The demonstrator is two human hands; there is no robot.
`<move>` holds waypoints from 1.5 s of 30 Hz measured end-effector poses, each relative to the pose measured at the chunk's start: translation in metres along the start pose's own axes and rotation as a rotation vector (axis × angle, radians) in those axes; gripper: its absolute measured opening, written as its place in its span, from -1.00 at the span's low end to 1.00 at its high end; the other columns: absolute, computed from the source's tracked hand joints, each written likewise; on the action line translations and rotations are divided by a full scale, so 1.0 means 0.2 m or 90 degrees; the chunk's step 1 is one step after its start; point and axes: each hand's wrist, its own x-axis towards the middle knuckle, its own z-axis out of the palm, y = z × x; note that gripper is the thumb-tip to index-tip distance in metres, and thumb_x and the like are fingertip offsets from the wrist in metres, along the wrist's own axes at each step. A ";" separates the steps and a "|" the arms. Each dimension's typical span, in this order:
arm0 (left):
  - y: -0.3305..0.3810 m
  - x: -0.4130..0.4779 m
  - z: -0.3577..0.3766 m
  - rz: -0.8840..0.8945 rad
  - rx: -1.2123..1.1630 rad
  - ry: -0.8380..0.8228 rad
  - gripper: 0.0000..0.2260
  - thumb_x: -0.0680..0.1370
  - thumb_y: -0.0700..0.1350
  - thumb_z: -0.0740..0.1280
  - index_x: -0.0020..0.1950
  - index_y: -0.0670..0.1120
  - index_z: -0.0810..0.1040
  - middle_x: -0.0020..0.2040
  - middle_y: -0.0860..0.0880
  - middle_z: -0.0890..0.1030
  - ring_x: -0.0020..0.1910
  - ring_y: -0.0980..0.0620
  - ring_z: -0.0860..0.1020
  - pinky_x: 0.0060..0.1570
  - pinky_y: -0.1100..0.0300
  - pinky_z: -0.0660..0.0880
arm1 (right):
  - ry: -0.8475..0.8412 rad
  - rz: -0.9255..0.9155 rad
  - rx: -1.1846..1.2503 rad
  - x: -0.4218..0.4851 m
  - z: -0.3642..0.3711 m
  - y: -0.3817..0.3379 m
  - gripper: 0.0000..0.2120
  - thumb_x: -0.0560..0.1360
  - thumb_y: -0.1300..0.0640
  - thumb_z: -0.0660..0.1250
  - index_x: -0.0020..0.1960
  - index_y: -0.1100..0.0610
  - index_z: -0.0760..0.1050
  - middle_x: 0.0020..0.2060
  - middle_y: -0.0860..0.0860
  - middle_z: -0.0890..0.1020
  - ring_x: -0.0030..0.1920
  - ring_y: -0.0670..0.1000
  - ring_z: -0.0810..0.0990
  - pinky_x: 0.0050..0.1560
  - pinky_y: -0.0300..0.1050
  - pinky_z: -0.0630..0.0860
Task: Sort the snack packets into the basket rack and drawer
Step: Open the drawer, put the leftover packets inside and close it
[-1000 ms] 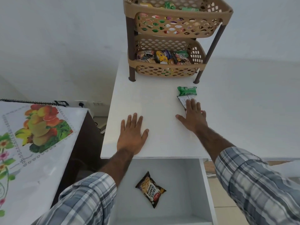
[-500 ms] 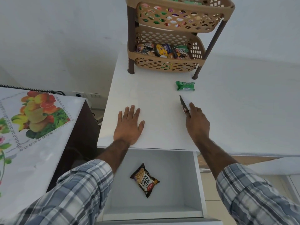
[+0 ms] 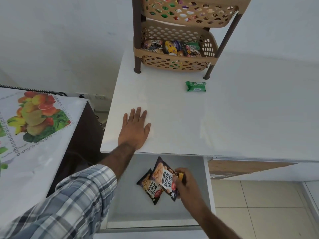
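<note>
The left hand lay flat on the white counter, with straight fingers spread a little and holding nothing. Its wrist crossed the front edge of the counter, near the left corner.

Under this edge the drawer stood pulled out. The right hand was over the drawer, and its fingers were curled round the right side of a peanut packet, so the packet was gripped. This packet was tilted and partly covered a second peanut packet, which lay on the drawer floor. Whether the two packets touched, I cannot tell. Bare drawer floor showed in front of the packets and to their left, and the right hand was near the right wall of the drawer.

A green packet lay alone on the counter, just in front of the right front leg of the basket rack and well apart from both hands. The rack stood at the back of the counter, and its lower basket held many mixed packets. Between the left hand and the rack there was wide bare counter.

On the left, apart from the counter by a dark gap, stood a table with a fruit-printed cloth. On the right of the drawer the tiled floor was seen.
</note>
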 end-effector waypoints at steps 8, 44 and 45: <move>-0.01 0.00 0.01 0.006 0.002 0.001 -0.45 0.70 0.16 -0.12 0.67 0.01 -0.06 0.68 -0.06 -0.10 0.65 -0.08 -0.14 0.60 -0.12 -0.14 | 0.123 0.217 0.055 0.34 0.11 0.24 -0.87 0.55 0.26 0.38 0.05 0.29 0.49 -0.04 0.26 0.68 -0.09 0.25 0.70 -0.21 0.16 0.67; -0.02 0.00 0.04 0.012 -0.005 0.053 -0.42 0.68 0.18 -0.06 0.67 0.02 0.01 0.68 -0.04 -0.05 0.65 -0.06 -0.09 0.60 -0.10 -0.10 | 0.124 -0.205 -0.790 1.44 -0.60 -1.10 -0.36 0.50 0.27 0.28 0.54 0.08 0.19 0.41 0.15 0.37 0.42 0.25 0.30 0.24 0.25 0.44; -0.02 0.00 0.04 0.012 -0.005 0.054 -0.43 0.68 0.18 -0.05 0.67 0.01 0.01 0.67 -0.04 -0.05 0.65 -0.06 -0.08 0.60 -0.10 -0.10 | 0.128 -0.208 -0.818 1.45 -0.59 -1.10 -0.40 0.50 0.25 0.30 0.51 0.10 0.24 0.35 0.18 0.41 0.36 0.25 0.35 0.22 0.24 0.45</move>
